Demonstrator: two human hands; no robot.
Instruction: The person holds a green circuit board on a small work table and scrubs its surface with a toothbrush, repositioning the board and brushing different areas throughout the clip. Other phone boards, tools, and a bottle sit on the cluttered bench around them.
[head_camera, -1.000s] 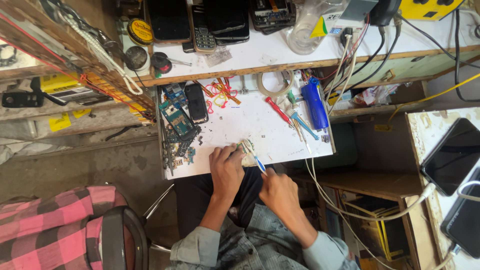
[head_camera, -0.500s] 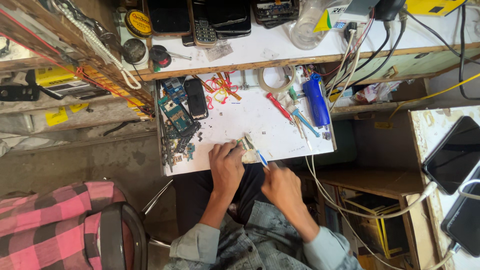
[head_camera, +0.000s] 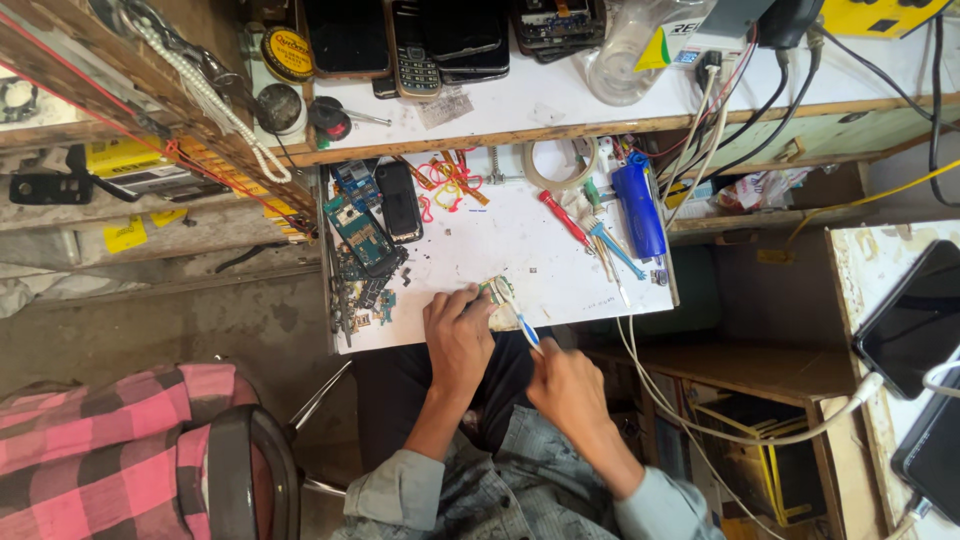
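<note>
- Circuit board (head_camera: 497, 293) on the worktop (head_camera: 500, 250), at its near edge.
- Left hand (head_camera: 458, 335) on the board's left; right hand (head_camera: 567, 385) nearer, to its right.
- Phone (head_camera: 399, 200) far left; tape roll (head_camera: 558, 165) behind; screwdriver (head_camera: 564, 218) right.

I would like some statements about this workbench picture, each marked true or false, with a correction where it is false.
1. The left hand rests on a small circuit board at the near edge of the white work surface. True.
2. The right hand holds a red screwdriver. False: it holds a thin tool with a blue and white handle, its tip at the board; the red screwdriver lies untouched further back.
3. A roll of clear tape lies at the back of the work surface. True.
4. The blue cylinder-shaped tool lies on the left side of the surface. False: it lies on the right side, near the cables.
5. A keypad phone lies on the upper shelf. True.
</note>
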